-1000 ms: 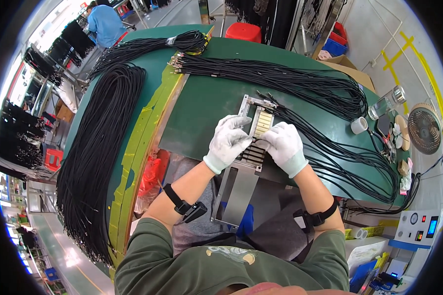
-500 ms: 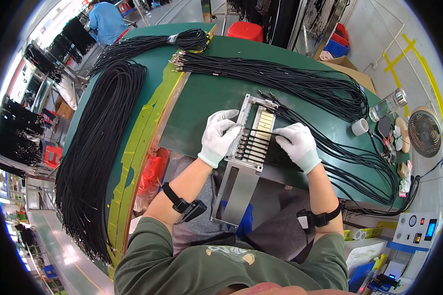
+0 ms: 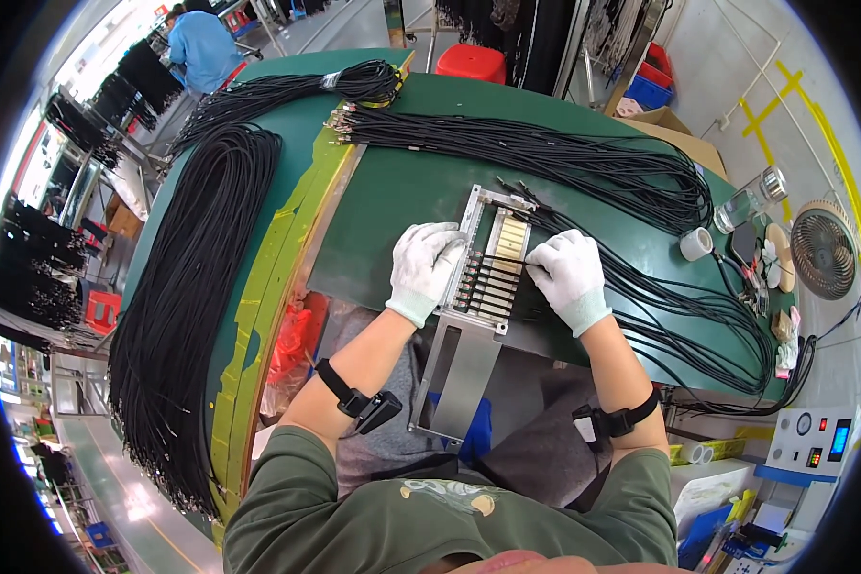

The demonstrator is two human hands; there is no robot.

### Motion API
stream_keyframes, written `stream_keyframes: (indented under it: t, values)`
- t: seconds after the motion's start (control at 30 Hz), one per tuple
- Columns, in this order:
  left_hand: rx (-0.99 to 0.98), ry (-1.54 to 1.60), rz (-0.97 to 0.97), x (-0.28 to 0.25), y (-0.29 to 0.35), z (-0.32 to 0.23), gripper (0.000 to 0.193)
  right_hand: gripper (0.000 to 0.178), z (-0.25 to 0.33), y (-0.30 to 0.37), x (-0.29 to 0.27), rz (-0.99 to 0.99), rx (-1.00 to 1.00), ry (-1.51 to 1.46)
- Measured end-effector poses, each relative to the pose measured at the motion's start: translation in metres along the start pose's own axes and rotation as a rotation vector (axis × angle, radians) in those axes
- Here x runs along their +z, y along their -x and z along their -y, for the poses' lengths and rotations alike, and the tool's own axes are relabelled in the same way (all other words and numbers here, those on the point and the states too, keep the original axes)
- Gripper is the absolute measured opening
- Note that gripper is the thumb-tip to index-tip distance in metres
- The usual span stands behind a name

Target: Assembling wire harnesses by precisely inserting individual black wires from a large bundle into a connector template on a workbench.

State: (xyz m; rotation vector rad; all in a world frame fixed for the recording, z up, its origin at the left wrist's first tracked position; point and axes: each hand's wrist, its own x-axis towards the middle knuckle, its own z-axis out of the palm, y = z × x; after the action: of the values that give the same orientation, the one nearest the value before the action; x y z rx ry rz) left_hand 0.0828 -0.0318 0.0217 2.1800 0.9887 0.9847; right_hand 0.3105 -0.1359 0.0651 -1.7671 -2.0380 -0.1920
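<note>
- Left hand [image 3: 425, 260]: loosely curled at the left side of the metal frame [image 3: 472, 212]; whether it grips anything cannot be told.
- Right hand [image 3: 566, 277]: thumb and fingertips pinched on 1 black cable [image 3: 505, 259].
- Step, as judged: laying this cable across the frame, which calls for keeping it straight beside its neighbours.
- Frame: silver, at the green counter's [image 3: 392, 210] near edge, with a pale slotted strip [image 3: 513, 234] and a row of parallel cables [image 3: 488, 293].
- Beyond: a long cable bundle [image 3: 526, 143].
</note>
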Motion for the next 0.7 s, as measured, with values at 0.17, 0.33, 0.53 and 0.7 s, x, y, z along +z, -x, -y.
stream_keyframes:
  t: [0.17,0.33,0.53,0.7]
  values:
    - [0.269,-0.192,0.0,0.008,-0.005,-0.021,0.026,0.011,-0.001,-0.001,0.003,0.005,-0.013,0.02]
    - [0.339,-0.31,0.132,0.003,0.001,-0.035,0.028,0.012,-0.001,-0.001,0.004,0.045,-0.003,-0.006]
    - [0.326,-0.298,0.13,0.013,0.009,-0.024,0.026,0.011,-0.024,-0.004,0.01,-0.12,0.222,0.167]
    - [0.361,-0.15,0.051,0.01,0.001,-0.013,0.022,0.01,-0.027,-0.004,0.006,-0.167,0.178,0.084]
